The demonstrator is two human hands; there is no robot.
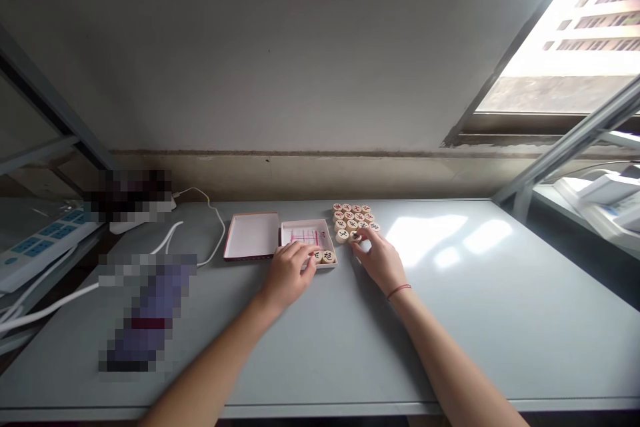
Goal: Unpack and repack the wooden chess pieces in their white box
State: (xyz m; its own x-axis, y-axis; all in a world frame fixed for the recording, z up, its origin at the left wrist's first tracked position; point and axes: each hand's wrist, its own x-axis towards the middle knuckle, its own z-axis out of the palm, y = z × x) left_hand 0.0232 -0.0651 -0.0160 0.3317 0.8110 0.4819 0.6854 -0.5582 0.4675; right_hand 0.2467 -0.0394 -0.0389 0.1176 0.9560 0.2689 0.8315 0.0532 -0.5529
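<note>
Round pale wooden xiangqi pieces [352, 216] with red or dark characters stand in close rows on the grey desk. My right hand [380, 259], with a thin red band at the wrist, has thumb and fingers closed on a xiangqi piece [355, 237] at the near edge of that group. Left of it lies an open shallow box [305, 237] with pink-red lines inside. Two xiangqi pieces [328, 257] show in its near right corner. Over the box's near edge, my left hand [290, 275] has its fingers stretched out and the thumb apart; what lies under them is hidden.
The box lid [252, 236] lies inside up, left of the box. White cables [216, 213] and a power strip [50, 233] are at the left, near a blurred-out purple item [155, 307]. A wall [280, 80] rises behind the desk [330, 340]; sunlight patches lie at right.
</note>
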